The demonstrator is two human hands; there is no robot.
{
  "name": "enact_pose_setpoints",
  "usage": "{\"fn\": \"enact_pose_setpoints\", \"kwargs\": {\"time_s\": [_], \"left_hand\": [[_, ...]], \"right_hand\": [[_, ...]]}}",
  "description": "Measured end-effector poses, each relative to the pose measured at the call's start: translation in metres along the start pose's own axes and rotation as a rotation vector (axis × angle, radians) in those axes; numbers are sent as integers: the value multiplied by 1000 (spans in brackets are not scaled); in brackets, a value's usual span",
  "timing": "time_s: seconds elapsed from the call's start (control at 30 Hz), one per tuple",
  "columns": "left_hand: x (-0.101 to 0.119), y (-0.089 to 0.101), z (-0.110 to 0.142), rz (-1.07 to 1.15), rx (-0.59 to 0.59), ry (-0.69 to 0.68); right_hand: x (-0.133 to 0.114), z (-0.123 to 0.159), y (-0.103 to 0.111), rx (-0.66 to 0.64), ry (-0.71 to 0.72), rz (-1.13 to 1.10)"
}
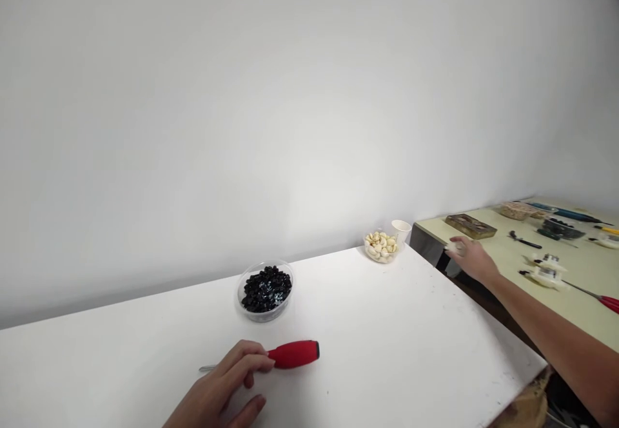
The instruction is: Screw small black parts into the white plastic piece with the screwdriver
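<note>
At the far left, the left hand (217, 383) lies low on the white worktop (387, 331), its fingers curled around the narrow end of a red-handled tool (293, 354). The tool's thin metal shaft (207, 368) sticks out past the hand to the left, while the fat red grip runs off to the right of the fingers. Whether the tool is lifted or resting on the surface can't be told.

Further along, near the wall, sits a clear bowl of small black pieces (265, 290), then a glass bowl of pale nuts (381, 246) with a white paper cup (401, 230) just beside it.

At the right, the right hand (471, 258) reaches out over the gap to a cream worktop (575, 254), its fingers bunched around a small white piece (452, 246) at their tips. Just past the hand lie a flat brown tin (471, 225), a black-handled tool (525, 240) and white plastic parts (545, 272).
</note>
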State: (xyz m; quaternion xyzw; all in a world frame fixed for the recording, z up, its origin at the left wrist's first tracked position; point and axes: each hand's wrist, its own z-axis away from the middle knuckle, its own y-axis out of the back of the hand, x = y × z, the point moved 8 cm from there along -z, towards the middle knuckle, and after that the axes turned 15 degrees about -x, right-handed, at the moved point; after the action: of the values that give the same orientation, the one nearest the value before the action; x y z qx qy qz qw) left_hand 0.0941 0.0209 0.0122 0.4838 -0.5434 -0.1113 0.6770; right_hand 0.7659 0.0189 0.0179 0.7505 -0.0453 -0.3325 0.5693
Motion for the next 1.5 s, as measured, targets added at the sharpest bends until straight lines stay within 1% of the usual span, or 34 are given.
{"fn": "enact_pose_setpoints", "kwargs": {"time_s": [0.07, 0.1, 0.13, 0.2, 0.23, 0.27, 0.3, 0.37, 0.4, 0.43, 0.47, 0.5, 0.53, 0.57, 0.6, 0.63, 0.67, 0.7, 0.73, 0.77, 0.83, 0.93, 1.0, 1.07, 1.2, 1.33, 1.5], "left_hand": [[0, 0, 3, 0, -35, 26], [1, -1, 5, 9, -41, 36], [2, -3, 7, 21, -41, 38], [5, -4, 12, 63, 4, 33], [6, -2, 14, 86, 52, 46], [8, 1, 17, 91, 107, 44], [12, 6, 20, 73, 169, 13], [23, 15, 24, -14, 244, -64], [27, 19, 25, -47, 261, -90], [29, 23, 26, -38, 284, -103], [27, 28, 27, 6, 299, -106], [24, 32, 27, 66, 306, -92], [19, 35, 27, 130, 315, -67], [13, 37, 28, 183, 323, -31], [6, 39, 28, 216, 334, 13], [-1, 40, 29, 234, 353, 58], [-9, 41, 30, 241, 376, 102], [-15, 42, 31, 245, 394, 143], [-22, 43, 31, 246, 405, 182], [-27, 43, 32, 244, 411, 218], [-32, 45, 32, 227, 421, 267], [-29, 49, 33, 190, 431, 276], [-26, 51, 33, 179, 433, 265], [-25, 51, 32, 183, 430, 257], [-27, 51, 31, 190, 435, 254], [-27, 48, 29, 182, 382, 236], [-28, 48, 30, 211, 398, 241]], "right_hand": [[-54, 26, -14, -26, 104, -106], [-87, 44, -24, -56, 160, -159], [-124, 67, -36, -111, 244, -245], [-208, 125, -61, -305, 474, -681], [-250, 159, -76, -435, 551, -824], [-289, 192, -91, -559, 590, -916], [-325, 225, -106, -682, 619, -963], [-384, 280, -129, -905, 649, -1063], [-408, 301, -137, -996, 678, -1085], [-428, 315, -141, -1069, 722, -1051], [-441, 320, -143, -1090, 749, -1015], [-452, 320, -142, -1095, 776, -958], [-459, 313, -140, -1071, 804, -877], [-464, 302, -136, -1013, 838, -754], [-468, 288, -132, -930, 873, -600], [-472, 272, -128, -808, 908, -411], [-476, 256, -125, -666, 926, -175], [-480, 240, -125, -598, 920, -57], [-485, 227, -128, -573, 927, 22], [-492, 218, -133, -574, 947, 102], [-504, 210, -150, -629, 1001, 256], [-518, 212, -174, -682, 1032, 481], [-524, 216, -182, -688, 1012, 594], [-527, 218, -184, -676, 978, 672], [-526, 216, -179, -639, 897, 751], [-519, 214, -180, -642, 830, 785], [-517, 216, -186, -669, 860, 758]]}}
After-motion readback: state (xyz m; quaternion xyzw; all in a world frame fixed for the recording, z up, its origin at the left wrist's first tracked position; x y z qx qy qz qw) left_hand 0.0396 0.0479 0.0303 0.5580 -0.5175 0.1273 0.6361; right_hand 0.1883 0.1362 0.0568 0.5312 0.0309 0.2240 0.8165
